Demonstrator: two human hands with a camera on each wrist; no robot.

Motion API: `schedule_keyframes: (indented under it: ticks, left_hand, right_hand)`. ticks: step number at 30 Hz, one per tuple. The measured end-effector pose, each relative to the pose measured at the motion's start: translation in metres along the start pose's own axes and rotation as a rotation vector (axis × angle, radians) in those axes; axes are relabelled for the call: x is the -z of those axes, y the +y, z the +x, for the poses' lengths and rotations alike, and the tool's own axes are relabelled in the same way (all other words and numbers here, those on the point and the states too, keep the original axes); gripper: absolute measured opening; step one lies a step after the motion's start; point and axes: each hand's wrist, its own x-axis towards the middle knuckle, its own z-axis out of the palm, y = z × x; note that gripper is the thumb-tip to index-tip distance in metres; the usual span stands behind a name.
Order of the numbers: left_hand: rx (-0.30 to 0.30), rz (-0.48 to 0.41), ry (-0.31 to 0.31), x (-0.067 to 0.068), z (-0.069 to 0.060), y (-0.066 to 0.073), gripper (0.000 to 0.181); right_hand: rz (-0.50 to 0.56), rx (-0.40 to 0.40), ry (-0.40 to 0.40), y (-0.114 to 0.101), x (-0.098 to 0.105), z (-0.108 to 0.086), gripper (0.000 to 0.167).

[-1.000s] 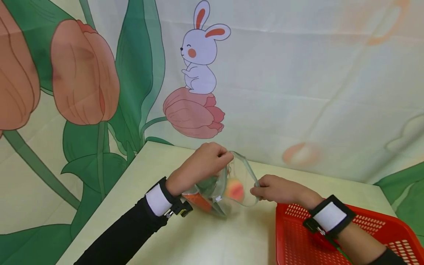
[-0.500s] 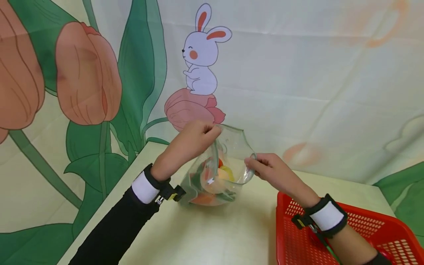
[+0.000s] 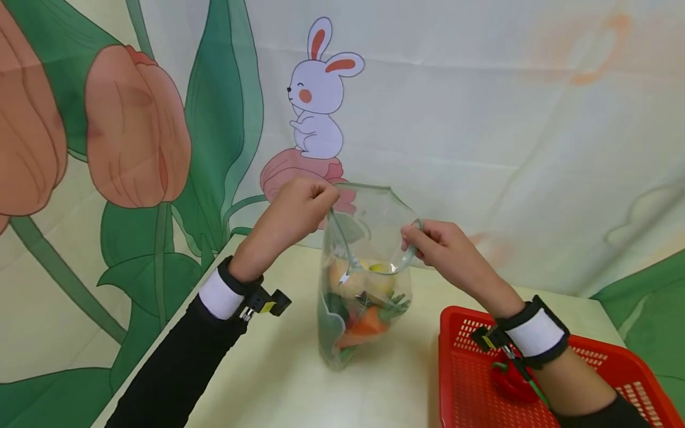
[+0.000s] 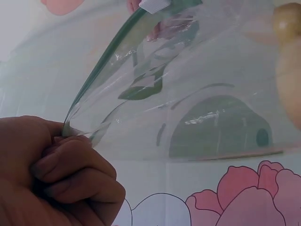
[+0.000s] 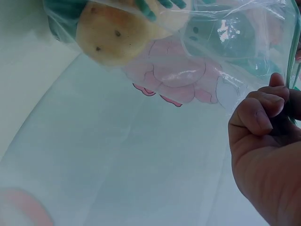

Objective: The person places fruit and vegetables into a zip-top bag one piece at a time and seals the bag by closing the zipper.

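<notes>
The left hand at 11 o'clock and the right hand at 2 are pinching the rim of 1 clear bag at the clock's centre. The step seemingly under way is holding its mouth open; the next move is probably calling for a firm, even grip. Produce is overlapping inside, too hidden to count. At 4 o'clock, 1 red basket is holding 1 visible pepper.

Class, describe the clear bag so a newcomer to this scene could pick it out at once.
On the pale table, find the red basket at the right of the head view. To its left, the left hand and right hand hold the clear bag by its rim. Unlike the solid-coloured basket, it is see-through and green-edged, showing coloured things inside.
</notes>
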Motion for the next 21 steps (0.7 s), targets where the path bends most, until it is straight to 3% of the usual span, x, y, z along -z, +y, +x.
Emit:
schedule_keyframes:
  ticks: [10, 16, 21]
  left_hand:
    - [0.008, 0.037, -0.021, -0.003, 0.006, -0.009, 0.037]
    - [-0.033, 0.024, -0.049, -0.017, 0.008, -0.015, 0.043]
    - [0.008, 0.010, -0.105, -0.029, 0.002, -0.025, 0.047]
  right_hand:
    - [-0.024, -0.041, -0.007, 0.014, 0.002, -0.007, 0.040]
    - [-0.071, -0.085, 0.001, 0.019, 0.002, -0.012, 0.041]
    - [-0.121, -0.099, -0.012, 0.029, 0.000, -0.021, 0.043]
